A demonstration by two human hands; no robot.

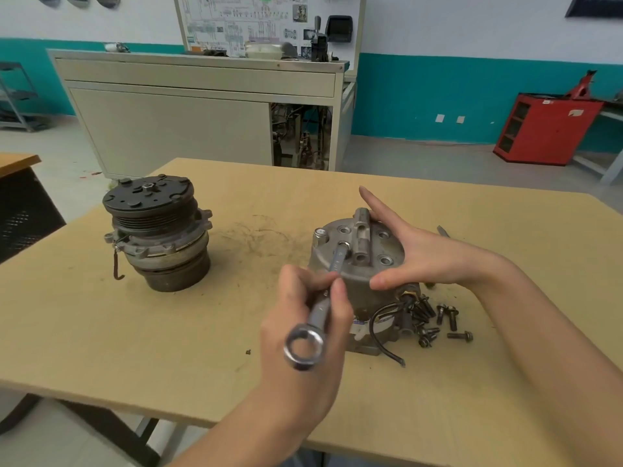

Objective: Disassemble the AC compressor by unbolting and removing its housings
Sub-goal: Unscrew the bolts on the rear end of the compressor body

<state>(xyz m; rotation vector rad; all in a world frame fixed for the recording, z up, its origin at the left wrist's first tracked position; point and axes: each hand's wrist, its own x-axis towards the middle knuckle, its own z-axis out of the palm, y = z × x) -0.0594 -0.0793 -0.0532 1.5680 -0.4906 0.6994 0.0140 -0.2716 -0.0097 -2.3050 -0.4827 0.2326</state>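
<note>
Closest to the lens: left hand [303, 318], fingers [303, 278] curled round a wrench [323, 298], ring end free toward the camera, far end set on a bolt seat atop the AC compressor [357, 278]. AC compressor upright on the counter [202, 348]. Right hand [421, 254] resting on the AC compressor's right side, fingers [377, 207] straight and spread wide, thumb against its near rim. Loose bolts [435, 318] heaped just right of the AC compressor; black wire [381, 328] curling from its near side. Pulley unit [158, 230] well to the left of the AC compressor.
</note>
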